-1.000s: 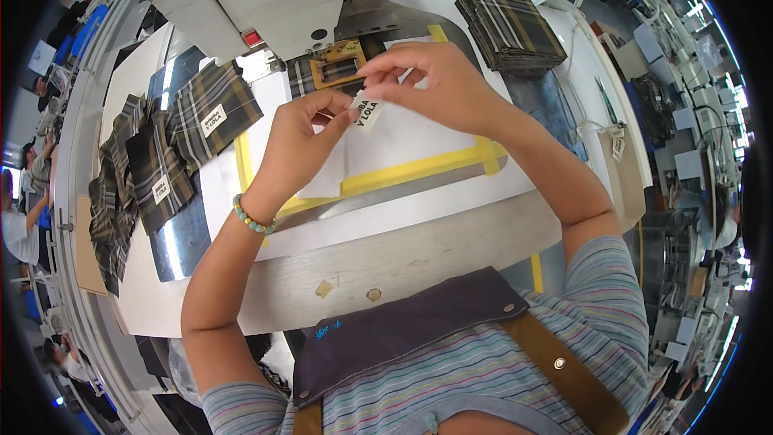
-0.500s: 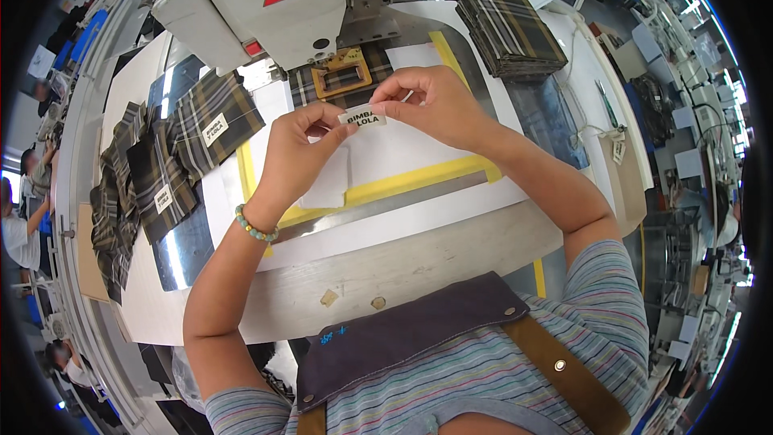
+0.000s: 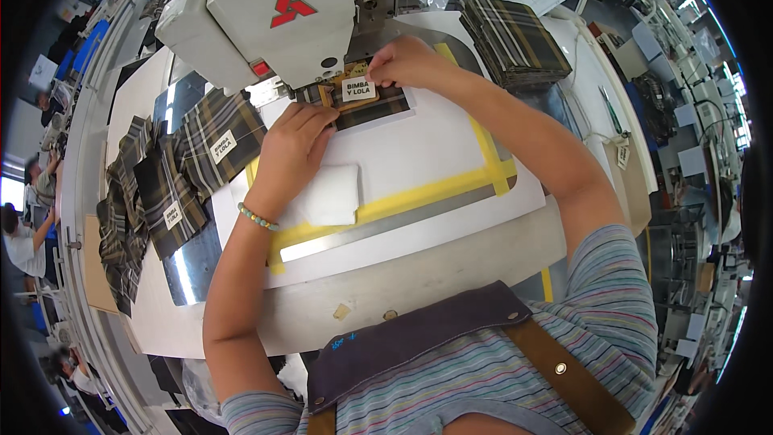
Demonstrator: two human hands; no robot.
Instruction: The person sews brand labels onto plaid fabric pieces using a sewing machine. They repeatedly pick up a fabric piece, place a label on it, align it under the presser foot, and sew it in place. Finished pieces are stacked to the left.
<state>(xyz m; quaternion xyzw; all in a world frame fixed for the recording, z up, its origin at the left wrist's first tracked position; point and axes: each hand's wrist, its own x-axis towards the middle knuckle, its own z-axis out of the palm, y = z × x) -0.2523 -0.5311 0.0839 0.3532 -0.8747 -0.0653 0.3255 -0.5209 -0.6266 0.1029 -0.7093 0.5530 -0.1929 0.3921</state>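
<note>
The right hand point(image 3: 407, 62) pinches the edge of a small white label point(image 3: 359, 89), pressing it flat on a plaid fabric piece point(image 3: 378, 106) lying under the sewing machine point(image 3: 266, 16). The left hand point(image 3: 294, 141), fingers extended and holding nothing, rests flat just left of the label, touching the fabric's near edge. A folded white cloth point(image 3: 330, 193) lies on the desk point(image 3: 451, 250) just below the left hand.

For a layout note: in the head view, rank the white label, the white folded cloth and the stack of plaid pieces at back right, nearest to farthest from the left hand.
From the left hand:
1. White label, just right, under the machine.
2. White folded cloth, below, beside the wrist; close to the label's rank.
3. Plaid stack, far right.
</note>
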